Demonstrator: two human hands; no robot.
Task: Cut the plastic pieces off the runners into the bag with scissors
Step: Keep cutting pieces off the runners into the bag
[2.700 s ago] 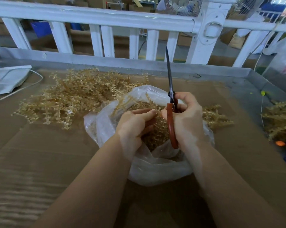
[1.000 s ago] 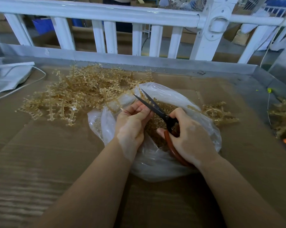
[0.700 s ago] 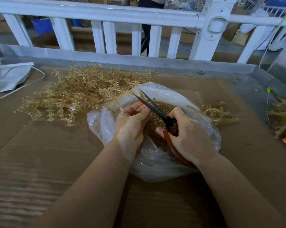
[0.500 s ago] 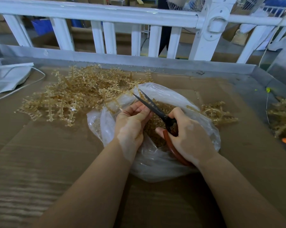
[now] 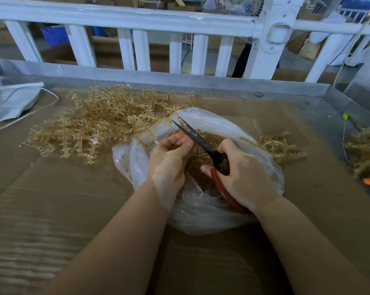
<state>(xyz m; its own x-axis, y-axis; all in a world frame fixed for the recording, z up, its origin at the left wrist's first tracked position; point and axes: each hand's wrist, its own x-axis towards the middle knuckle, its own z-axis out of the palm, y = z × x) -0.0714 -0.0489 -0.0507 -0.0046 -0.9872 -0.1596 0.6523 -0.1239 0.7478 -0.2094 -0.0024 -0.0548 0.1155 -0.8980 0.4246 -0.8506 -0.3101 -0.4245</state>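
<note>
The scissors point(image 5: 198, 139) had thin dark blades, slightly parted at the tips, and a smooth reddish-brown handle loop; they lay just right of the frame's centre, blades pointing toward the upper left over the mouth of the bag point(image 5: 203, 216); the right hand point(image 5: 241, 177) gripped the handle, fingers curled through and around the loop; the left hand point(image 5: 169, 160) sat just left of the blades with fingers curled and pinched together beside the lower blade, though what they held was too small to tell; the bag was thin, clear, crinkled plastic, open at the top, with small amber plastic pieces point(image 5: 201, 173) heaped inside between the two hands; a tangled pile of translucent golden runners point(image 5: 99, 126), branched like fishbones, lay in the upper left of centre on brown cardboard point(image 5: 52, 209), touching the bag's rim; a smaller heap of bare runners point(image 5: 280, 145) lay right of the bag.
</note>
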